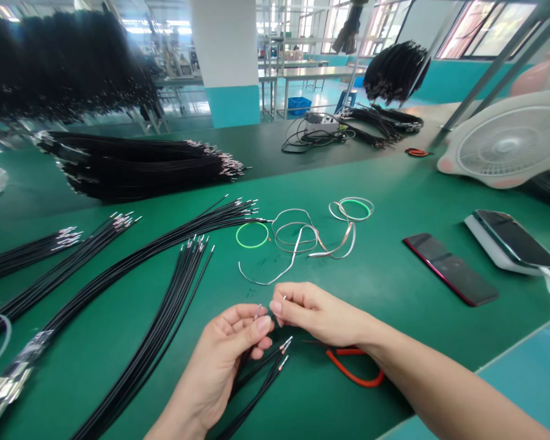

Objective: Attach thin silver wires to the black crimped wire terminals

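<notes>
My left hand (238,336) is closed in a pinch on a thin black cable, its pale end showing above the fingers. Touching it at the front, my right hand (302,308) pinches the same area; a small pale tip pokes out between its thumb and finger, and the rest is hidden. Below my hands lie a few more black cables (260,386) with stripped silvery ends. Under my right wrist are orange-red looped handles (358,379), probably of scissors, partly covered. Just beyond my hands, thin white and copper-coloured strips (297,244) curl on the green table beside a green ring (252,235).
Black cable bundles (165,311) spread across the left, with a thick bundle (142,162) behind. At right are a phone (449,269), another device on a white block (513,241) and a fan (508,140). A power strip (321,123) with cords sits at the back.
</notes>
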`<state>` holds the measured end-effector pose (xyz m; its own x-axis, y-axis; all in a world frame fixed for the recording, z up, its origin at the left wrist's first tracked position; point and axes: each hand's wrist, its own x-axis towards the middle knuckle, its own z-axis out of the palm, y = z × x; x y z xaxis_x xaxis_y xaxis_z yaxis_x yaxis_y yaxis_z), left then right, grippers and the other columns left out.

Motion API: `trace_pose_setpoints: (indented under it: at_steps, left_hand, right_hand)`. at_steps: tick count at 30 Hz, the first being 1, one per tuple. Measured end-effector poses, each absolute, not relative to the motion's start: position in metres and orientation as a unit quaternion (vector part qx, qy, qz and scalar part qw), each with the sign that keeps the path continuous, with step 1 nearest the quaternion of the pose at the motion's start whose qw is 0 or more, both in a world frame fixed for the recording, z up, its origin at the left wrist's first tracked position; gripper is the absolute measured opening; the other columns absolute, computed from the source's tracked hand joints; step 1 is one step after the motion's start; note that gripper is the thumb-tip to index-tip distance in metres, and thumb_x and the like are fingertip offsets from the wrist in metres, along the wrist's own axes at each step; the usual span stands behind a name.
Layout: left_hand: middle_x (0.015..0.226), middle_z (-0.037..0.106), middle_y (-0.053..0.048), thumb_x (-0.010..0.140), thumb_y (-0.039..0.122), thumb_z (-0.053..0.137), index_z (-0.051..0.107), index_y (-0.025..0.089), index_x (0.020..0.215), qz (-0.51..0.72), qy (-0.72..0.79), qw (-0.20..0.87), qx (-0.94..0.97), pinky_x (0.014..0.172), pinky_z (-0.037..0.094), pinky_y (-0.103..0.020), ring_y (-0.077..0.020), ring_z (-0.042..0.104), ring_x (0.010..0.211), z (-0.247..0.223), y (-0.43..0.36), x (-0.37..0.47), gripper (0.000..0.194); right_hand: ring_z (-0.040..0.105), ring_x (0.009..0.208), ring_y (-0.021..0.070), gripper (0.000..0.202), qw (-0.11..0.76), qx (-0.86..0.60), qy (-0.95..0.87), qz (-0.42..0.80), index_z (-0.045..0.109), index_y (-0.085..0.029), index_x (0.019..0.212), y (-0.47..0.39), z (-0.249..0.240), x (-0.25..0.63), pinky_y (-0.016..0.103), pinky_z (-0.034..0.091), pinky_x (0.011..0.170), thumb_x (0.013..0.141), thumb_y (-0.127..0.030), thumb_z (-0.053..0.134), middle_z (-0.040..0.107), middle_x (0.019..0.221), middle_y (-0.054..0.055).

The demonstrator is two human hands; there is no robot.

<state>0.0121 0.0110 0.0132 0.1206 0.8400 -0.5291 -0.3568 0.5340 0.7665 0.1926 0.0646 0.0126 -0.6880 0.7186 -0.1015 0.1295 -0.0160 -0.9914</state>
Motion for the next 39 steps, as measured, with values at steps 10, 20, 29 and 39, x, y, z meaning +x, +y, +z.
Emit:
trace_pose_setpoints:
  at_steps: [10, 20, 29, 39]
  left_hand:
    - [0.064, 0.066, 0.005, 0.066, 0.022, 0.084, 0.067, 0.017, 0.087, 0.432, 0.532, 0.68, 0.262, 0.05, 0.046, -0.011, -0.0034, 0.06, 0.054, 0.012, 0.012, 0.014, 0.028]
    - [0.066, 0.071, 0.002, 0.063, 0.026, 0.085, 0.068, 0.015, 0.085, 0.466, 0.577, 0.592, 0.316, 0.055, 0.052, -0.015, -0.0091, 0.066, 0.06, 0.005, 0.012, 0.017, 0.029]
    - [0.062, 0.069, 0.004, 0.064, 0.024, 0.084, 0.069, 0.016, 0.083, 0.489, 0.577, 0.566, 0.328, 0.054, 0.052, -0.013, -0.008, 0.066, 0.057, 0.008, 0.009, 0.019, 0.026]
    - [0.067, 0.074, 0.001, 0.066, 0.017, 0.081, 0.072, 0.017, 0.081, 0.523, 0.57, 0.509, 0.378, 0.063, 0.056, -0.016, -0.0108, 0.069, 0.062, 0.009, 0.004, 0.028, 0.018]
  right_hand:
    - [0.04, 0.05, 0.0096, 0.058, 0.239, -0.359, -0.628, 0.648, 0.057, -0.016, 0.063, 0.065, 0.004, 0.189, 0.024, 0.03, 0.051, 0.095, -0.058, 0.033, 0.046, 0.051, -0.003]
    - [0.035, 0.053, 0.0093, 0.05, 0.314, -0.371, -0.639, 0.596, 0.049, -0.018, 0.063, 0.056, -0.003, 0.176, 0.023, 0.029, 0.051, 0.09, -0.06, 0.047, 0.042, 0.057, -0.005]
    - [0.033, 0.05, 0.0088, 0.061, 0.318, -0.374, -0.601, 0.631, 0.05, -0.017, 0.058, 0.058, -0.009, 0.177, 0.023, 0.026, 0.049, 0.09, -0.067, 0.036, 0.039, 0.051, -0.004]
    - [0.033, 0.052, 0.0087, 0.052, 0.357, -0.378, -0.615, 0.594, 0.047, -0.018, 0.058, 0.056, -0.007, 0.172, 0.023, 0.027, 0.05, 0.086, -0.061, 0.051, 0.038, 0.053, -0.006]
